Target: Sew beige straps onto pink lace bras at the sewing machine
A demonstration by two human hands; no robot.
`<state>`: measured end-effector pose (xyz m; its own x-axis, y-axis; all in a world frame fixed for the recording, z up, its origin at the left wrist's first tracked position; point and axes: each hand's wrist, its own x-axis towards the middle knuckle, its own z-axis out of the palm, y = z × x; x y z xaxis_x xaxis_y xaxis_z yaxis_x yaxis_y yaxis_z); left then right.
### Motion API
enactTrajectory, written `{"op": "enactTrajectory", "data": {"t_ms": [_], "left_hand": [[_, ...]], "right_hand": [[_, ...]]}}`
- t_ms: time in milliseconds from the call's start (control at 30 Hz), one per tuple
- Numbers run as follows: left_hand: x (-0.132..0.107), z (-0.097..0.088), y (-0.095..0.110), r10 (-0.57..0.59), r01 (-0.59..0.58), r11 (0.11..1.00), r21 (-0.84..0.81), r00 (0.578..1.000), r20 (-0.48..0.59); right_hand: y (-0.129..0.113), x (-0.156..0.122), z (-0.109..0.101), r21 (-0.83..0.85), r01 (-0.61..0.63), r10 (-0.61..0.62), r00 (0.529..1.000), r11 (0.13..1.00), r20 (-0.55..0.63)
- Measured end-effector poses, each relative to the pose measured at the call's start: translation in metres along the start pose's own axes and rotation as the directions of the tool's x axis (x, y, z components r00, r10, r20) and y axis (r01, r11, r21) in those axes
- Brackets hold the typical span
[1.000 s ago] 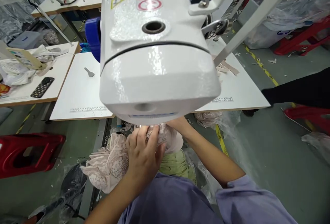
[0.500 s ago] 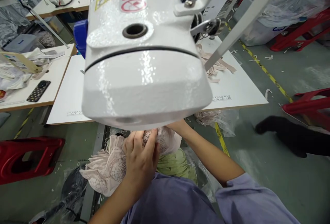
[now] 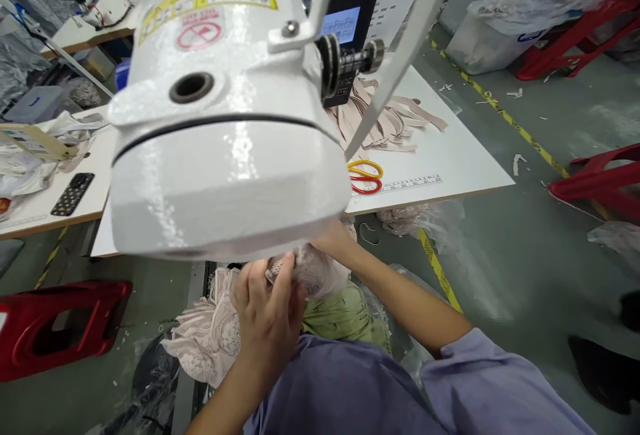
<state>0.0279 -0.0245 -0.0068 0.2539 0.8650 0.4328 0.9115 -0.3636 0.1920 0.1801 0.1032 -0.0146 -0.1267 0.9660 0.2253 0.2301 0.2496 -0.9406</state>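
My left hand (image 3: 267,301) is closed on a pale pink lace bra (image 3: 313,275), its fingers curled over the near edge just below the sewing machine head (image 3: 230,181). From the other side my right hand (image 3: 334,240) reaches to the same bra. Its fingers are hidden behind the machine head and the fabric, so its grip does not show. A bunched pile of pale lace bras (image 3: 213,335) lies to the left of my left hand. Green cloth (image 3: 345,315) covers my lap below the bra.
On the white machine table (image 3: 460,161) lie scissors with yellow and red handles (image 3: 366,178), a printed ruler and beige fabric strips (image 3: 395,121). A control screen (image 3: 343,28) stands behind. A phone (image 3: 73,193) rests on the left table. Red stools (image 3: 65,328) flank me.
My view has shifted, so the machine head sits further left and the scissors and screen show. Both hands stay at the bra. A dark shape at right has moved nearer the lower right edge.
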Motion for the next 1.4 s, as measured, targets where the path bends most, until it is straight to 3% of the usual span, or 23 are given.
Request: {"op": "enactTrajectory", "data": {"t_ms": [100, 200, 267, 333, 400, 500, 567, 700, 867, 1300, 1400], "left_hand": [[-0.004, -0.001, -0.012, -0.055, 0.052, 0.998, -0.043, 0.995, -0.081], [-0.008, 0.003, -0.026, -0.237, 0.215, 0.955, -0.206, 0.967, -0.089], [-0.008, 0.009, -0.035, -0.419, 0.386, 0.828, -0.407, 0.908, 0.009], [-0.004, 0.015, -0.041, -0.521, 0.519, 0.612, -0.596, 0.832, 0.19], [0.001, 0.018, -0.044, -0.501, 0.585, 0.438, -0.683, 0.79, 0.354], [0.008, 0.016, -0.044, -0.432, 0.625, 0.345, -0.7, 0.768, 0.473], [0.009, 0.014, -0.043, -0.432, 0.621, 0.349, -0.701, 0.771, 0.468], [0.005, 0.01, -0.044, -0.467, 0.599, 0.439, -0.67, 0.789, 0.399], [0.003, 0.002, -0.043, -0.491, 0.605, 0.5, -0.62, 0.787, 0.372], [0.002, -0.007, -0.04, -0.486, 0.592, 0.519, -0.617, 0.798, 0.356], [0.002, -0.008, -0.039, -0.472, 0.591, 0.512, -0.623, 0.8, 0.371]], "right_hand": [[0.004, -0.012, -0.002, 0.083, -0.015, 0.023, 0.995, 0.996, -0.101], [0.015, -0.031, -0.003, 0.134, -0.067, 0.087, 0.985, 0.989, -0.148], [0.023, -0.043, -0.003, 0.173, -0.103, 0.125, 0.985, 0.98, -0.122], [0.026, -0.053, -0.003, 0.195, -0.108, 0.125, 0.989, 0.975, -0.078], [0.025, -0.06, -0.003, 0.181, -0.085, 0.094, 0.995, 0.98, -0.042], [0.019, -0.065, -0.005, 0.118, -0.052, 0.053, 0.999, 0.992, -0.002], [0.014, -0.065, -0.005, 0.075, -0.037, 0.036, 0.999, 0.996, 0.017], [0.009, -0.065, -0.005, 0.037, -0.004, 0.004, 1.0, 0.999, 0.008], [0.009, -0.066, -0.002, 0.012, -0.031, 0.031, 1.0, 0.999, 0.002], [0.0, -0.067, 0.0, 0.013, -0.095, 0.095, 0.995, 0.995, -0.006], [-0.001, -0.068, 0.005, 0.09, -0.127, 0.129, 0.991, 0.988, -0.022]]}}
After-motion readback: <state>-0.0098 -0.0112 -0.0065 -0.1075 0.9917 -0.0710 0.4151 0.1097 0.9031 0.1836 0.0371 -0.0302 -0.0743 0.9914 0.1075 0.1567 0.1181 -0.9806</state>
